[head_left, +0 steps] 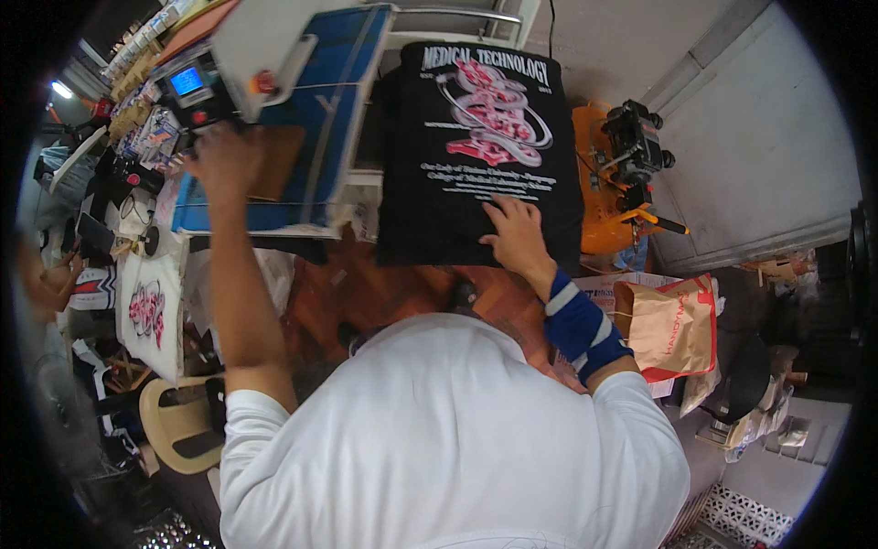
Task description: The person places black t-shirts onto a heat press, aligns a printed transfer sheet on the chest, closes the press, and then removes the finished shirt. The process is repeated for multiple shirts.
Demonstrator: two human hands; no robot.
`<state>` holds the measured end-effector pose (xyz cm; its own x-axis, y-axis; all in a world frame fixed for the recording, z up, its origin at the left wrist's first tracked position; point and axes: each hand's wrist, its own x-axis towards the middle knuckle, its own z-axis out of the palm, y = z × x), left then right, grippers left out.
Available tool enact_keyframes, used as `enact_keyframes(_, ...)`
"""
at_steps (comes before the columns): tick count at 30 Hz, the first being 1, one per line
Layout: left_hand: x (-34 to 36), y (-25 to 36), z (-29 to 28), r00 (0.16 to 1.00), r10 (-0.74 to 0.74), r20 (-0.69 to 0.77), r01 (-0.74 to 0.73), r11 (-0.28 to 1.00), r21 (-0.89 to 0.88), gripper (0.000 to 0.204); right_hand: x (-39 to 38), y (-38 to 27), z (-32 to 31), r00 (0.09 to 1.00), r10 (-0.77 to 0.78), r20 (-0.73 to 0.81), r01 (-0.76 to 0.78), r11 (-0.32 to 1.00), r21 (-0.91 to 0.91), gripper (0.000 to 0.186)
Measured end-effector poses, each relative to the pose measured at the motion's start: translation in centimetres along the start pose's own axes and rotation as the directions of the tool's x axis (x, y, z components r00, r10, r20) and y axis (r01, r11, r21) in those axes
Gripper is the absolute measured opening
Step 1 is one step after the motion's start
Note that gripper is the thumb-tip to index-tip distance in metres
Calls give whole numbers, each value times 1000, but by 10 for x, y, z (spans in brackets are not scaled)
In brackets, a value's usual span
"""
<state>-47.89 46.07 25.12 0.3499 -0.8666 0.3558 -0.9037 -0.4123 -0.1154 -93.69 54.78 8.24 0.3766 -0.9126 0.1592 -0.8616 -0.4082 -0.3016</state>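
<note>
A black T-shirt [412, 206] with white lettering and a red, pink and white graphic lies flat in front of me, draped over a support. My right hand [517, 233] rests on its lower part with fingers spread, holding nothing; a blue and grey band [583, 329] wraps that wrist. To the left stands what looks like a heat press, with a control box [187, 80] bearing a lit blue screen. My left hand [229, 163] is at the box's near side, blurred, its fingers unclear. Beside it, a brown square piece [277, 163] lies on a blue board [334, 128].
An orange air compressor [599, 197] stands right of the shirt, with a brown paper bag [672, 329] nearer. At left, a white printed cloth [151, 311] lies by a beige plastic chair [174, 425]. Another person's arm [57, 285] shows at the far left.
</note>
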Motion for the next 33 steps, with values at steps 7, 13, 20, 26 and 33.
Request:
enact_keyframes(7,-97,0,-13,664,546,-512,-724,298,-621,46,43,-91,-41,859,270,-435,-187,957,223,58)
enact_keyframes(13,-178,-144,52,640,733,-229,-323,-13,-946,21,161,-229,-67,638,237,-732,-72,965,250,79)
enact_keyframes(20,-224,-371,179,884,330,332,85,584,-807,22,216,-201,-47,170,258,-951,-89,965,246,77)
enact_keyframes(26,-248,-445,239,843,-63,534,464,590,-661,25,181,-140,-78,318,299,-900,-366,914,175,66)
enact_keyframes(33,-164,-388,327,536,17,844,794,-350,-497,60,163,-76,-121,217,468,-857,-411,840,355,69)
